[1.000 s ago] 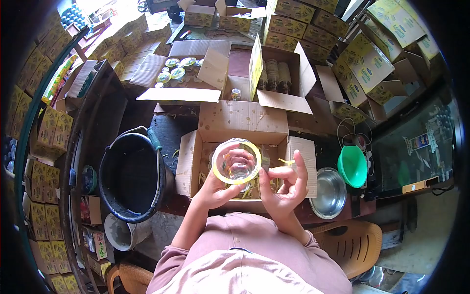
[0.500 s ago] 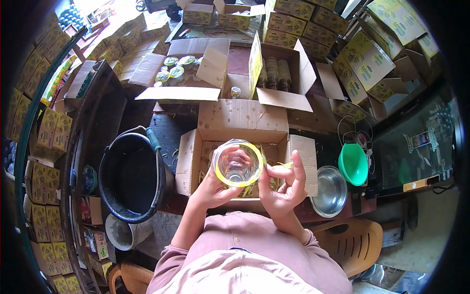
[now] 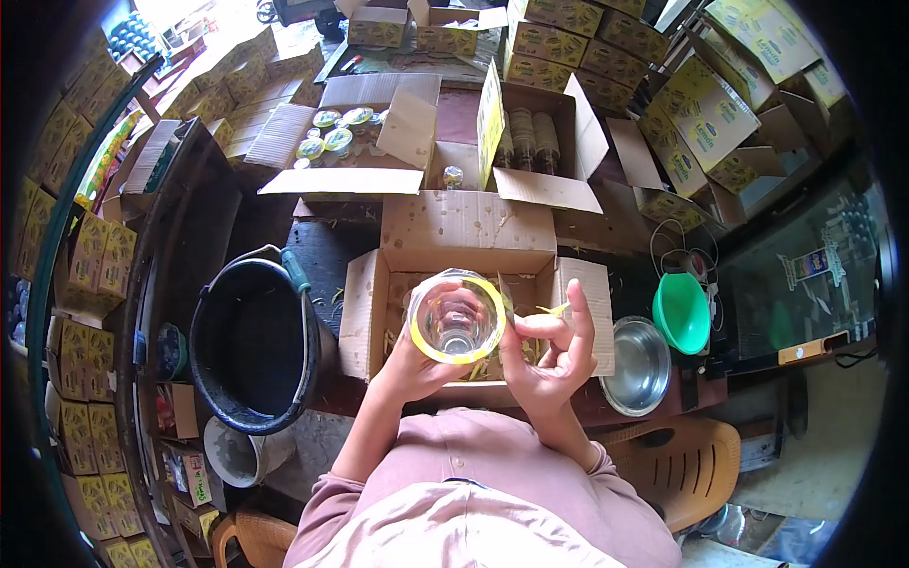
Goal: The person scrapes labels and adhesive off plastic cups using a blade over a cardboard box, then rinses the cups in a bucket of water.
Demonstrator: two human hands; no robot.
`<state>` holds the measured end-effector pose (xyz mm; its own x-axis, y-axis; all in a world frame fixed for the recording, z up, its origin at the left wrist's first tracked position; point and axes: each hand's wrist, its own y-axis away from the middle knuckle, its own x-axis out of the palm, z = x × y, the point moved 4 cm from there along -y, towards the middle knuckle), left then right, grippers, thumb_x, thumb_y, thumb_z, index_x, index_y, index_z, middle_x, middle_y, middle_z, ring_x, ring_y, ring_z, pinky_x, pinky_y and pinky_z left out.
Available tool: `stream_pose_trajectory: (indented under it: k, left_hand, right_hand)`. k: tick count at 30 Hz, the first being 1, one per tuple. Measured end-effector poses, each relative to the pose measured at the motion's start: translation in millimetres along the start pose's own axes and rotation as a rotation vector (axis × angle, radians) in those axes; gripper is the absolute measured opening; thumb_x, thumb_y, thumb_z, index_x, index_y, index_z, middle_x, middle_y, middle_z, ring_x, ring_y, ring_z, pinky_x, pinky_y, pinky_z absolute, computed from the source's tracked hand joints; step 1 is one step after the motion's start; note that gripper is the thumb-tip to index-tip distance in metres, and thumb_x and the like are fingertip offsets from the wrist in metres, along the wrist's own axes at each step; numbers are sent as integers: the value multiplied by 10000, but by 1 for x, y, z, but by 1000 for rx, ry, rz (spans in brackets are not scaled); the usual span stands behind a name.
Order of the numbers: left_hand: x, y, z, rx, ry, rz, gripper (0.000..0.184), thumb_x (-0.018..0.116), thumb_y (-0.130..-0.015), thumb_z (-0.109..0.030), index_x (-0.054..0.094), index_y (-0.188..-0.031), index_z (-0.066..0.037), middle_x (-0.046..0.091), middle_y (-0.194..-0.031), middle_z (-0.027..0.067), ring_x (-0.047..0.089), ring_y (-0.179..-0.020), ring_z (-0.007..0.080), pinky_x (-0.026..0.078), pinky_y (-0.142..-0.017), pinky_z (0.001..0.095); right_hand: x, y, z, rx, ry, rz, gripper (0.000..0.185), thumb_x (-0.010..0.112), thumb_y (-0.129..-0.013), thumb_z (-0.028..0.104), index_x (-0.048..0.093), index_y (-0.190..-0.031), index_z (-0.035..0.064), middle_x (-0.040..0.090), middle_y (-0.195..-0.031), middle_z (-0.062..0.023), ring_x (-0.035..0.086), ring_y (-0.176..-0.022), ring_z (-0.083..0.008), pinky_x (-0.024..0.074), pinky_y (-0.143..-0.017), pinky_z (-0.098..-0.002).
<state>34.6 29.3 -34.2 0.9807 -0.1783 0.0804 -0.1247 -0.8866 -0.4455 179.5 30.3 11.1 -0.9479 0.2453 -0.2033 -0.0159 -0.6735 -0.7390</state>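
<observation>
A clear cup [image 3: 458,327] with a yellow band round its rim is held with its open mouth facing me. My left hand [image 3: 417,364] wraps round its left side and underside; some fingers show through the clear wall. At the right of the rim, the thumb and forefinger of my right hand [image 3: 549,364] are pinched together, with another finger raised. A thin yellow strip [image 3: 554,310] sticks out by those fingers. Below the hands stands an open cardboard box [image 3: 469,222] with yellow scraps inside.
A black bucket [image 3: 204,350] stands left, and a metal bowl [image 3: 636,369] and green basin [image 3: 682,317] right. Behind are a carton of lidded cups [image 3: 338,140] and another carton [image 3: 549,194] with stacked cups. A small cup [image 3: 453,177] sits between them.
The cup has shifted very slightly left and its rim has turned a little in my hands. Both hands keep nearly the same grip; the view has moved slightly.
</observation>
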Motion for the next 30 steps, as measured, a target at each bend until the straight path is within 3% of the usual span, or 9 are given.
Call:
stream_pose_trajectory:
  k: [9,18,22,25,28,30]
  left_hand:
    - [-3,3,-8,-21,-189,71,718,743,-635,-66,333,-1223,-20,480,-1091,99,521,-1000,169,431,-868,298]
    - [-5,5,-1,-98,-130,68,716,755,-612,-89,371,-1213,-30,469,-1118,99,507,-1030,181,425,-879,306]
    - [-2,5,-3,-37,-209,132,744,779,-575,-126,388,-1201,-30,467,-1118,96,507,-1026,184,419,-885,314]
    - [-1,6,1,-184,89,82,715,786,-560,-126,420,-1166,-29,471,-1107,93,508,-1025,205,411,-892,321]
    - [2,2,-6,-125,126,-29,675,793,-552,-129,448,-1125,-35,475,-1082,92,489,-1020,218,402,-880,326]
    - [0,3,1,-96,-68,-15,661,796,-556,-138,452,-1112,-40,474,-1075,93,470,-1016,216,398,-864,326]
  right_hand:
    - [-2,-1,-4,26,-24,22,710,691,-653,-50,330,-1263,-84,638,-680,-82,630,-648,-128,467,-744,-241]
    - [-5,-4,-3,74,-44,69,721,685,-658,-51,322,-1281,-61,639,-685,-81,635,-655,-138,481,-714,-242]
    - [-6,-4,-8,71,-56,77,719,680,-660,-50,321,-1284,-54,638,-680,-82,635,-651,-140,484,-684,-237]
    - [-5,-6,-8,128,-113,82,730,679,-661,-48,308,-1290,-51,632,-669,-79,630,-640,-138,481,-674,-234]
    - [-6,-5,-8,151,-122,82,740,679,-664,-47,293,-1296,-52,626,-661,-75,624,-628,-131,479,-666,-232]
    - [-5,-3,-7,163,-113,79,745,679,-666,-47,285,-1298,-52,624,-657,-75,621,-623,-128,479,-665,-233]
